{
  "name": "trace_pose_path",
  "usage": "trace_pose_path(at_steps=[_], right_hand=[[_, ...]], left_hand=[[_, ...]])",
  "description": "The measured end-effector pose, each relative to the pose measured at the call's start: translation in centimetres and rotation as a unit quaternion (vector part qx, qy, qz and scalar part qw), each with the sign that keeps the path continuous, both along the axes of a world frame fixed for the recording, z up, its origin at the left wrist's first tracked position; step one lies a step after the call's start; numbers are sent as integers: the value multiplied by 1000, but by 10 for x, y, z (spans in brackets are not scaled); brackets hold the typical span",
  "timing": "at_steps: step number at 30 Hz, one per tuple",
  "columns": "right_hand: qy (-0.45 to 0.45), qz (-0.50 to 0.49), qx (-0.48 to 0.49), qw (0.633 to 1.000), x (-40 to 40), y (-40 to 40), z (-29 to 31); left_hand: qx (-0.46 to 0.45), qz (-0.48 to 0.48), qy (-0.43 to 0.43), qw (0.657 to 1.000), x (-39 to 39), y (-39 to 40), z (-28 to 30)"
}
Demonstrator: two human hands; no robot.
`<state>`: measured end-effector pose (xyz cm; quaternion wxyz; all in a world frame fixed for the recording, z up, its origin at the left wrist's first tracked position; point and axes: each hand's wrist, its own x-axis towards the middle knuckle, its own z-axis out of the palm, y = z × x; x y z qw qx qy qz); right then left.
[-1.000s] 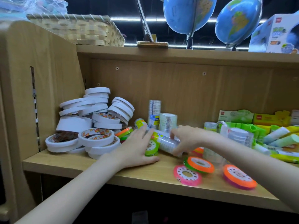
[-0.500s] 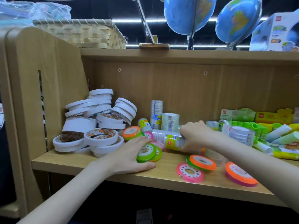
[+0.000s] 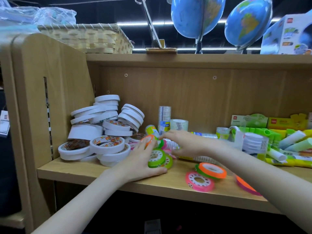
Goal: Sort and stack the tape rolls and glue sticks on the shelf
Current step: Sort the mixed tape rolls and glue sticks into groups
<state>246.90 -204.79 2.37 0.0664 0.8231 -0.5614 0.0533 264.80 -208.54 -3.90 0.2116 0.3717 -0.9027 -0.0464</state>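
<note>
Left hand [image 3: 140, 159] on the shelf [image 3: 94, 173], fingers spread wide against the green tape rolls [image 3: 157, 158], which lie tilted, hole axis up-left. Right hand [image 3: 184, 143] blurred, fingers extended over the orange roll [image 3: 147, 139]; grip cannot be told. A clear tape sleeve [image 3: 205, 135] lies behind the right hand, long axis left-right.
</note>
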Motion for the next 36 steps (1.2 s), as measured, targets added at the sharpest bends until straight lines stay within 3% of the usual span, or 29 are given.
trace_pose_path(at_steps=[5, 9, 11, 14, 15, 20, 23, 28, 30, 33, 36], right_hand=[[-63, 42, 15, 997, 19, -28, 11], [38, 31, 87, 995, 22, -39, 17], [59, 11, 58, 996, 16, -37, 22], [69, -17, 43, 997, 0, -24, 29], [62, -29, 52, 996, -4, -20, 29], [79, -62, 53, 994, -2, -20, 27], [56, -50, 14, 997, 3, -24, 35], [-45, 17, 30, 998, 22, -35, 47], [-73, 42, 47, 995, 34, -48, 43], [-101, 47, 92, 989, 55, -75, 30], [-37, 26, 111, 993, 72, -101, 12]], left_hand=[[-3, -52, 48, 997, 13, 5, 0], [0, -74, 73, 995, 21, 6, 2], [-56, -61, 75, 994, 24, 6, -1], [-229, 9, 41, 973, 27, 3, -1], [-234, 39, 20, 971, 28, 2, 1], [-121, 2, -3, 993, 25, -1, 12], [-68, -37, 36, 996, 34, -2, 20], [-179, -2, 133, 975, 59, -13, 41], [-202, 26, 109, 973, 67, -18, 48], [-168, 67, 8, 984, 79, -29, 41], [-115, 78, 3, 990, 85, -31, 27]])
